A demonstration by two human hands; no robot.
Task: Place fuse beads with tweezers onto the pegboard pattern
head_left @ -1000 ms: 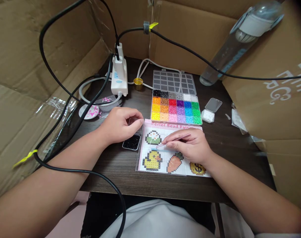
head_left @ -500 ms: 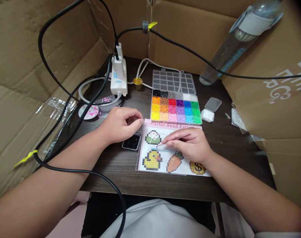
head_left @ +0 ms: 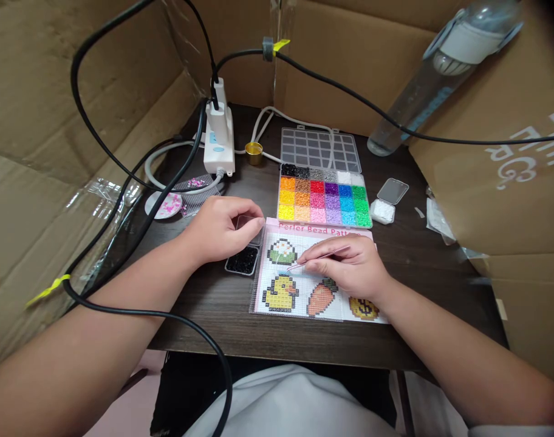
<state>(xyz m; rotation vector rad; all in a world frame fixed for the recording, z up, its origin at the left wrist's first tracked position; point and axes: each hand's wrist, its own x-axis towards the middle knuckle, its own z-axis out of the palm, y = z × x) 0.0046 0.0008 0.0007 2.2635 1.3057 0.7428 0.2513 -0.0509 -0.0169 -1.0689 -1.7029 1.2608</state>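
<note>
My right hand is closed round pink tweezers, whose tips point left, just above the duck picture. Under it lies the pattern sheet beneath a clear pegboard, with a yellow duck, a carrot and a rice-ball shape. My left hand has curled fingers, thumb and forefinger together at the raised clear lid of a small box of black beads. Beyond the sheet sits the open bead case, its compartments filled with many colours.
A power strip and gold cup stand at the back. A white dish holds pink beads. Right are a small white-filled box and a tilted bottle. A black cable crosses my left forearm. Cardboard walls surround the table.
The tweezers' tips have shifted very slightly in my right hand. My left hand has stayed where it was by the lid.
</note>
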